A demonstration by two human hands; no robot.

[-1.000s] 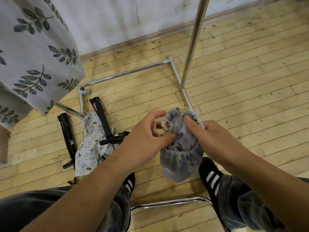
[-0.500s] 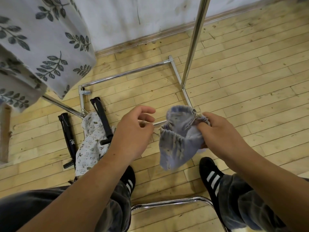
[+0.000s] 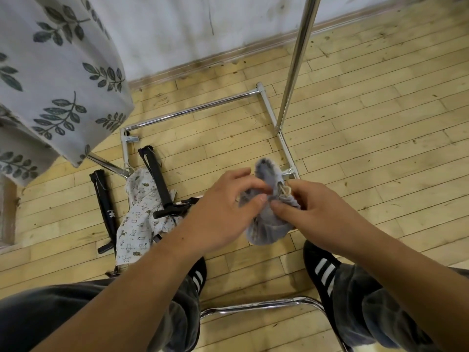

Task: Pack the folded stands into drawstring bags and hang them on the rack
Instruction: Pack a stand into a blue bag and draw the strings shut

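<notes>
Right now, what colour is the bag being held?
Greyish blue drawstring bag, with a beige cord; clearest in the head view.

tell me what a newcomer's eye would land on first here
Dead centre, the left hand and right hand pinch a crumpled grey drawstring bag above the wooden floor. To their left a black folded stand lies across a white printed bag on the floor, with a second stand beside it. A big leaf-print cloth hangs at upper left, and the chrome rack pole rises at upper right.
</notes>
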